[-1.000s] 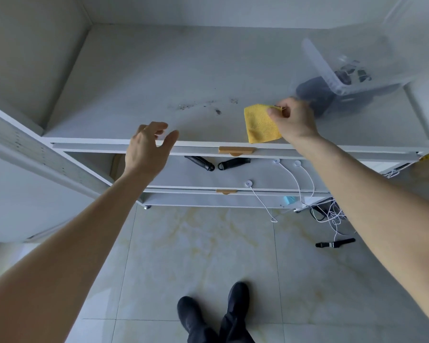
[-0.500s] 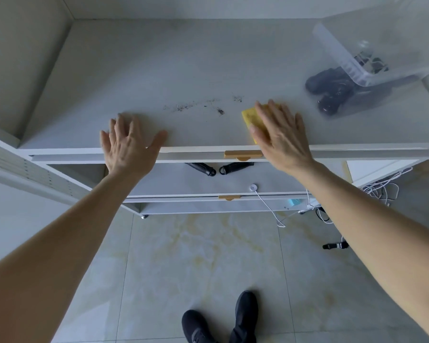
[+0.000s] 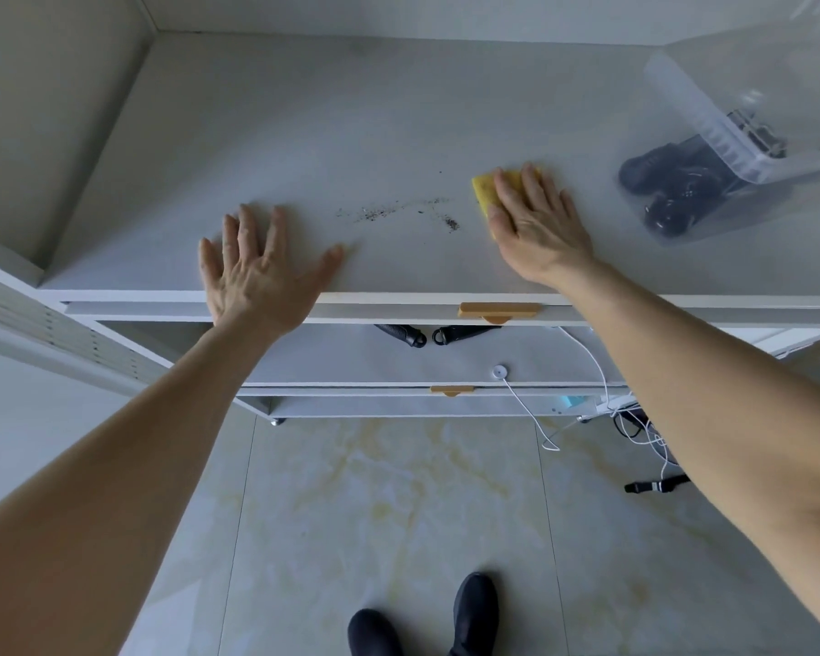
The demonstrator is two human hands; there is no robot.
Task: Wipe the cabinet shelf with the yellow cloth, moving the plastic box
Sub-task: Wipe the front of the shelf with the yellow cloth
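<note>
On the top cabinet shelf, a smooth pale-grey slab w/ a white front edge, we see two bare hands, both flat & palm-down. Left hand lies spread wide near the front edge, fingers fanned, thumb out to the side, holding nothing. Right hand presses flat, fingers together, on one yellow cloth; only a corner & a strip of its soft, square-cut fabric show beyond the fingertips, so it's pinned under the palm rather than gripped. Between the hands, just left of the cloth, a thin scatter of dark crumbs streaks the surface. One clear plastic box sits at the shelf's right end, near the cloth but apart from it, tilted, its ribbed rim raised; thru the see-thru wall we make out rounded black items, approx. three, though we can't tell the exact count. Below the shelf: two tan, bar-shaped handles on the lower fronts, two black ribbed grips lying end to end on the next level, one white round puck w/ a thin white cable trailing to the floor. Glossy cream marble-look floor tiles underneath; two black shoes at bottom centre, one black strap by a tangle of wires at right.
</note>
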